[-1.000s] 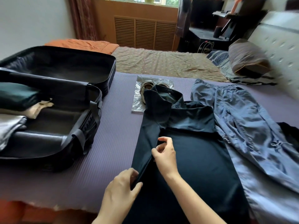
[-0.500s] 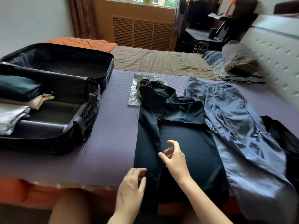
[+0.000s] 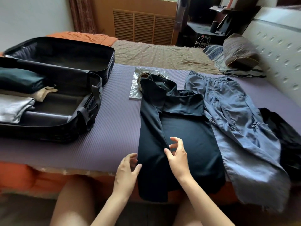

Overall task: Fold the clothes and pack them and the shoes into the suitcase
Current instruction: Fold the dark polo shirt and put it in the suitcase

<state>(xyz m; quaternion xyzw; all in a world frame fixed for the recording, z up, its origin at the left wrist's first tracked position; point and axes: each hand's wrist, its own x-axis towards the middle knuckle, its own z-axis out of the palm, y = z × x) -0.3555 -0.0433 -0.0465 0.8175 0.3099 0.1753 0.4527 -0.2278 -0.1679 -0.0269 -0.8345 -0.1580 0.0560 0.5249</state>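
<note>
Purple mat (image 3: 114,128) covers the near part of the bed, w/ a tan sheet (image 3: 159,53) beyond it. Black suitcase (image 3: 91,111) lies open on the mat's L side, lid tipped back. Its near half holds three folded items side by side: dark green bundle (image 3: 19,80), beige piece (image 3: 44,93) & pale grey piece (image 3: 13,106), the grey one nearest the camera.

Blue trousers (image 3: 236,119) are spread on the mat's R side, waistband far, legs running to the near edge & hanging over it. Navy garment (image 3: 184,136) lies mid-mat, between suitcase & trousers, its R edge overlapping the trousers. Its L side is folded in lengthwise over the body, the top end is rumpled, and the hem hangs over the mat's front edge.

Black cloth (image 3: 285,136) is heaped at far R, touching the trousers. Striped pillow (image 3: 239,51) sits by the headboard, well apart. Shoes (image 3: 143,75) in a clear plastic bag (image 3: 135,90) lie just beyond the navy garment's top end, which covers part of them; they're not in the suitcase.

Both hands are low on the navy garment. L hand (image 3: 127,170) is at its L edge, fingers relaxed & spread, thumb on the fabric, gripping nothing. R hand (image 3: 177,157) is at the fold line, fingers loosely curled & lifted, thumb tip at the folded edge. It looks released, though whether the thumb nips the cloth is hard to tell.
</note>
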